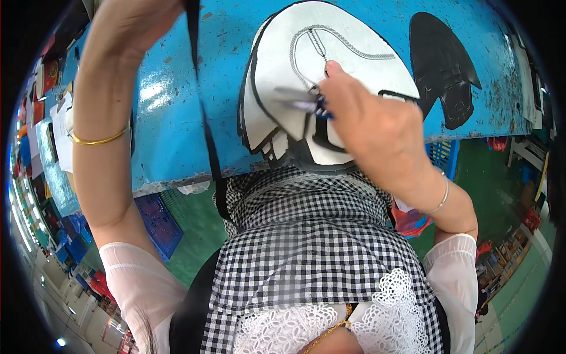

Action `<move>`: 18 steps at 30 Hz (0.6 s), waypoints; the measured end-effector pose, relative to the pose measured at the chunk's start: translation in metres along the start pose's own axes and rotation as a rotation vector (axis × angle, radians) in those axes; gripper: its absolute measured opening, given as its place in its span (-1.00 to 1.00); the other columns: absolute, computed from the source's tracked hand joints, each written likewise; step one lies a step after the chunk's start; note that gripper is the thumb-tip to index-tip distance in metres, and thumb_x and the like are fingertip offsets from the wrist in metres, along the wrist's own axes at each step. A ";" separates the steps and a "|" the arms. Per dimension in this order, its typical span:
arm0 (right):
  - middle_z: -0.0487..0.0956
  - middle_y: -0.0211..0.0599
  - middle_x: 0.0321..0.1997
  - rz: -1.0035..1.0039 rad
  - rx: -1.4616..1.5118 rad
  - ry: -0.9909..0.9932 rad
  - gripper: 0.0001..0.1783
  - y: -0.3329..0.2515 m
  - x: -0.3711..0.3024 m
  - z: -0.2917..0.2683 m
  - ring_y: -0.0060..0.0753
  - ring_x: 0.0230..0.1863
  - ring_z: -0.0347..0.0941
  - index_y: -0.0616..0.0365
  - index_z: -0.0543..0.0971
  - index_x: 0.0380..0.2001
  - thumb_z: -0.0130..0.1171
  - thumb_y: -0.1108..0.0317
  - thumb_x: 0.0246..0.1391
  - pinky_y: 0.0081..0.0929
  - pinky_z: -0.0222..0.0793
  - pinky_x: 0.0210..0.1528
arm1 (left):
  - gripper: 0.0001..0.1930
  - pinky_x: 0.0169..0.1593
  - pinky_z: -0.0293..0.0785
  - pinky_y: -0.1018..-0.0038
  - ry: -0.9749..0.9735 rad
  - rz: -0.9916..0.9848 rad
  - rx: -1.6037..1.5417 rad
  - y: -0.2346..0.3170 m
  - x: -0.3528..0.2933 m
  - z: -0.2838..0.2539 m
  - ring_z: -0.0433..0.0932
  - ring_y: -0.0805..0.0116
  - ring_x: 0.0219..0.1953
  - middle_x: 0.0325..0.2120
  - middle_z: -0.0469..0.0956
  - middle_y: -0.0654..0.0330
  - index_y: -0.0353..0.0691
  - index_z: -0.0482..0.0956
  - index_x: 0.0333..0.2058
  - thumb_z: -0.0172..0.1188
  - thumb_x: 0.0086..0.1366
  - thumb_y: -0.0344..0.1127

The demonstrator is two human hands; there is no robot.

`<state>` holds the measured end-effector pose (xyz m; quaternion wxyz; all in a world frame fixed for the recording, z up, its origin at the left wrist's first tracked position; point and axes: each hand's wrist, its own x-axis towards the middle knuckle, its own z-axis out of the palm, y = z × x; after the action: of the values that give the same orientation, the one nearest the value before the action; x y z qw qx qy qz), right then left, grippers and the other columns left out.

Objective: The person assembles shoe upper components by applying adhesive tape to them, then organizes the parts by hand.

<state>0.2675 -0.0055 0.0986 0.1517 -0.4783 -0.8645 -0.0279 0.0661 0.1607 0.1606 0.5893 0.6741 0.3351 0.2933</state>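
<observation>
A: Where is the white pattern piece (330,71)?
B: It lies flat on the blue table (165,118), its long axis going from the near edge up to the rounded end far away.
A: And the hands?
B: The right hand (365,118) is closed on a blurred blue-tipped tool (306,103), touching the piece. The left hand (138,20) grips a black strap (203,106) hanging down.

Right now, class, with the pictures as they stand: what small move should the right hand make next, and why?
Probably a short stroke further along the stitched line. The right hand holds a blurred, blue-tipped tool at the white cut piece on the blue table, beside that printed line. The left hand is raised, gripping a black strap.
</observation>
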 end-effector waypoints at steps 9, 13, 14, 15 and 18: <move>0.60 -0.36 -0.11 0.952 1.303 0.551 -0.74 0.113 -0.083 -0.030 -0.56 -0.14 0.54 0.25 0.51 0.00 0.01 0.38 0.32 -0.64 0.45 -0.07 | -0.84 -0.44 0.35 0.60 -0.604 -0.330 0.174 0.009 -0.011 0.013 0.57 0.55 -0.48 -0.52 0.65 0.21 -0.32 0.63 -0.43 0.29 0.25 -0.34; 0.54 -0.41 -0.25 1.113 1.007 0.561 -0.74 0.167 -0.151 -0.042 -0.72 -0.44 0.37 0.26 0.47 0.00 -0.03 0.33 0.38 -0.74 0.29 -0.37 | -0.89 -0.35 0.46 0.60 -0.724 -0.094 0.377 -0.021 0.001 0.053 0.54 0.56 -0.48 -0.52 0.63 0.26 -0.31 0.65 -0.46 0.36 0.07 -0.39; 0.51 -0.45 -0.30 1.073 1.049 0.543 -0.74 0.167 -0.152 -0.043 -0.79 -0.53 0.27 0.25 0.45 0.01 -0.04 0.33 0.39 -0.76 0.18 -0.47 | -0.90 -0.36 0.45 0.64 -0.815 -0.184 0.446 -0.020 0.001 0.055 0.52 0.61 -0.49 -0.53 0.63 0.30 -0.33 0.67 -0.45 0.35 0.08 -0.41; 0.51 -0.45 -0.30 1.072 1.059 0.539 -0.74 0.164 -0.152 -0.039 -0.79 -0.53 0.27 0.25 0.45 0.01 -0.04 0.33 0.39 -0.76 0.18 -0.47 | -0.90 -0.39 0.45 0.62 -0.762 -0.157 0.371 -0.029 -0.005 0.057 0.53 0.57 -0.51 -0.57 0.62 0.27 -0.33 0.67 -0.48 0.35 0.08 -0.40; 0.44 -0.51 -0.39 0.996 1.063 0.590 -0.75 0.139 -0.134 -0.033 -0.83 -0.60 0.08 0.22 0.40 0.03 -0.02 0.34 0.38 -0.75 -0.03 -0.55 | -0.89 -0.39 0.44 0.58 -0.656 -0.104 0.474 -0.036 -0.009 0.062 0.52 0.53 -0.53 -0.58 0.61 0.25 -0.32 0.67 -0.48 0.35 0.07 -0.39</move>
<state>0.4579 -0.0469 0.0776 0.5781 -0.6457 -0.3695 0.3351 0.1058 0.1200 0.1171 0.5074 0.8311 0.2213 -0.0530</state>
